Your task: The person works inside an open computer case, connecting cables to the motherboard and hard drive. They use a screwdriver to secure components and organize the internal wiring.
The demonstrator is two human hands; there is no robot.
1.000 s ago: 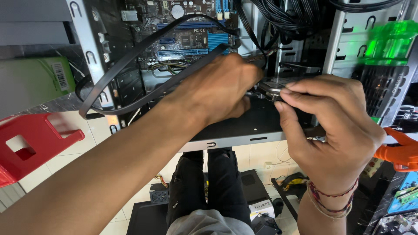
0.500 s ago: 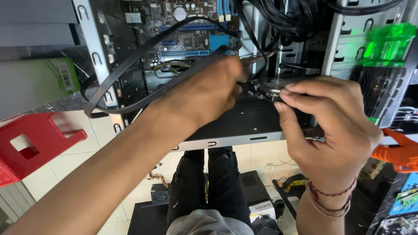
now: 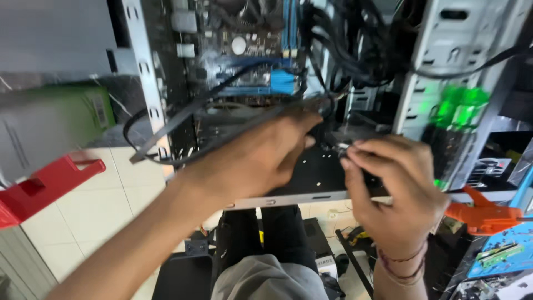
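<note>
Both hands have shifted lower and nearer inside the open computer case [image 3: 145, 83]. Left hand [image 3: 261, 161] curls around the black cables [image 3: 183, 119]; right hand [image 3: 397, 191] pinches a small connector [image 3: 343, 148] just beside it.

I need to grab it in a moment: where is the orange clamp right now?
In the head view the orange clamp lies at the lower right, just right of the right hand, below the green parts and beside a blue mat.

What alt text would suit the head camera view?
Two bare hands work inside an open computer case: the left hand grips black cables, the right hand pinches a small part, too blurred to identify. A motherboard lies behind.
</note>
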